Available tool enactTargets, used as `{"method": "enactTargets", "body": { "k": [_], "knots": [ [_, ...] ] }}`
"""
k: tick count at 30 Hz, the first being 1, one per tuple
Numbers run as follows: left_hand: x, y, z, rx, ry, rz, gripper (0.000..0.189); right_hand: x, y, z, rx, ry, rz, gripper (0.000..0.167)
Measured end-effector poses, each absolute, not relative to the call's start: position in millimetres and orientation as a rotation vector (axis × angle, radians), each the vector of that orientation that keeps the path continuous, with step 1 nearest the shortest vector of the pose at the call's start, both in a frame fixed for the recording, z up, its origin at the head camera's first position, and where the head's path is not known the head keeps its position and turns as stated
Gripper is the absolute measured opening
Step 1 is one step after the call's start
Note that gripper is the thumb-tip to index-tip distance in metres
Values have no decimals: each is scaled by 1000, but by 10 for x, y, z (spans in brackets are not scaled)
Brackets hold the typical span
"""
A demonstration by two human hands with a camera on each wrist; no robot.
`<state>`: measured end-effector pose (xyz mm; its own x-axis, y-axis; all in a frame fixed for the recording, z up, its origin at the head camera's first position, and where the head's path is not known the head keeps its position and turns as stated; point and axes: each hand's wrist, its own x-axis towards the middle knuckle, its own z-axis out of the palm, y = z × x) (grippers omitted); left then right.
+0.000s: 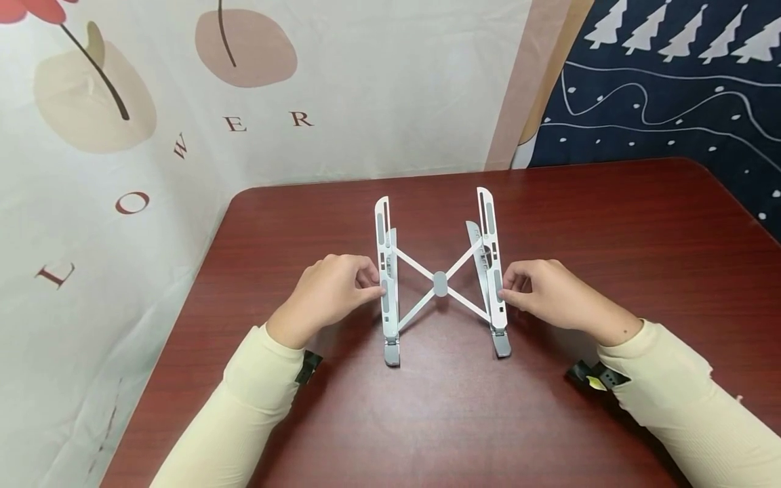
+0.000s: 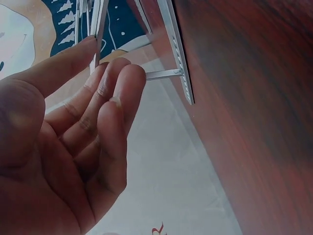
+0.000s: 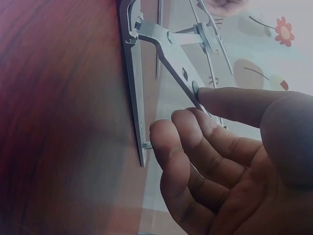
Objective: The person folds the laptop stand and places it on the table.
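Observation:
A silver folding laptop stand stands spread on the table in the head view, its crossed bars meeting at a grey oval hub. My left hand pinches the left upper rail between thumb and fingers. On the other side my right hand pinches the right upper rail, with the thumb on its grey pad. In the left wrist view, the thumb and fingertips of the left hand meet at the rail's edge. The right wrist view shows the sloping rail raised above the base bar.
The dark red wooden table has a rounded far edge against a pale printed cloth. A navy cloth with white trees hangs at the back right. Black straps sit at both wrists under pale yellow sleeves.

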<state>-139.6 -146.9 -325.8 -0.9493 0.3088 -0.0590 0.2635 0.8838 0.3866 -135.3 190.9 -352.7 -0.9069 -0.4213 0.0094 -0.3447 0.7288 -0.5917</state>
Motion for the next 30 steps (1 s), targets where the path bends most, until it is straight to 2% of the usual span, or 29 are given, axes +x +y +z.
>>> {"method": "enactTargets", "body": {
  "k": [30],
  "knots": [
    [-1429, -1447, -3329, 541, 2882, 764, 14, -1323, 1899, -3535, -643, 2789, -925, 14]
  ]
}}
